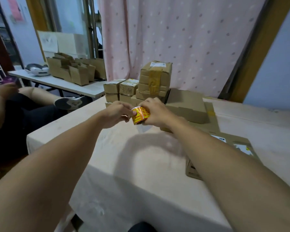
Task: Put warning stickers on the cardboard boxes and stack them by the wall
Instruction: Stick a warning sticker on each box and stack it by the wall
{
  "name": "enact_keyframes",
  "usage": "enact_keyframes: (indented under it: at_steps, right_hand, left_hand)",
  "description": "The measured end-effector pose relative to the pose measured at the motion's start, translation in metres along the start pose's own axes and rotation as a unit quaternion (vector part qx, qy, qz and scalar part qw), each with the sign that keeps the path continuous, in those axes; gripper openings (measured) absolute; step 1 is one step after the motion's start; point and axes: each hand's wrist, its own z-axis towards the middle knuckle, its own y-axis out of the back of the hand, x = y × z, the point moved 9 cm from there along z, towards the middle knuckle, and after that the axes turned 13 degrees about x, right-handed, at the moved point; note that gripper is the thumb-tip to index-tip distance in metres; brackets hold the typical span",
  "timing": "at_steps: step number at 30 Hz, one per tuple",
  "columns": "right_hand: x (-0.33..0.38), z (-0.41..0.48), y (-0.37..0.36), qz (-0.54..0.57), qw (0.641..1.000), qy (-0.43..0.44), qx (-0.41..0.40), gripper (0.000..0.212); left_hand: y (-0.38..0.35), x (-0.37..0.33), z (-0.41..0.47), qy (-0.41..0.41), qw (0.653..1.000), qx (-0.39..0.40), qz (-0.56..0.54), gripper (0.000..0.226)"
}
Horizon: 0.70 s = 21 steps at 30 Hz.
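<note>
Pink dotted curtain (pixel 182 39) behind a pale cloth-covered table (pixel 141 164).

Both bare forearms reach in from 7 and 5 o'clock, converging toward 12. The right hand (pixel 155 113) curls round a sticker roll (pixel 140 115); the left hand (pixel 117 113) pinches the roll's left end with curled fingers.

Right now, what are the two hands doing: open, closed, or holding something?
Left hand: pinching the near end of the sticker roll.
Right hand: closed around the same sticker roll.
</note>
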Motion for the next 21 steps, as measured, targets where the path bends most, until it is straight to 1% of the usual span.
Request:
enact_keyframes:
  at_steps: [2,3,5,7,9,11,15,16,17,19,21]
  right_hand:
    - [0.000,-0.011,0.018,-0.002,1.000,-0.004,0.004,0.064]
    - [0.000,-0.018,0.025,0.012,1.000,-0.014,0.009,0.061]
    - [-0.009,-0.033,0.036,0.082,0.995,-0.048,0.015,0.052]
    - [-0.021,-0.050,0.047,0.145,0.987,-0.069,0.008,0.042]
    - [-0.032,-0.069,0.059,0.196,0.978,-0.075,-0.009,0.039]
    - [-0.043,-0.086,0.069,0.239,0.968,-0.076,-0.015,0.044]
    - [-0.063,-0.122,0.077,0.350,0.935,-0.061,0.006,0.068]
    - [-0.069,-0.133,0.080,0.360,0.931,-0.066,0.006,0.066]
    - [-0.076,-0.144,0.084,0.369,0.927,-0.075,-0.002,0.060]
    - [-0.090,-0.166,0.092,0.399,0.911,-0.097,-0.036,0.049]
    - [-0.103,-0.186,0.098,0.413,0.901,-0.120,-0.065,0.037]
  left_hand:
    - [-0.014,-0.012,0.002,-0.024,0.998,-0.008,-0.050,0.004]
    - [-0.021,-0.018,0.003,-0.037,0.997,-0.015,-0.065,0.008]
    - [-0.034,-0.031,0.005,-0.061,0.997,-0.019,-0.052,0.022]
    - [-0.053,-0.044,0.009,-0.087,0.996,0.000,-0.028,0.033]
    - [-0.072,-0.057,0.011,-0.100,0.995,0.020,-0.010,0.036]
    - [-0.092,-0.070,0.011,-0.105,0.994,0.038,-0.010,0.032]
    - [-0.129,-0.083,0.013,-0.105,0.987,0.105,-0.065,0.031]
    - [-0.137,-0.085,0.013,-0.102,0.985,0.118,-0.068,0.031]
    - [-0.145,-0.087,0.013,-0.100,0.984,0.128,-0.069,0.037]
    - [-0.156,-0.088,0.014,-0.092,0.984,0.138,-0.063,0.058]
    - [-0.168,-0.090,0.016,-0.086,0.983,0.151,-0.050,0.063]
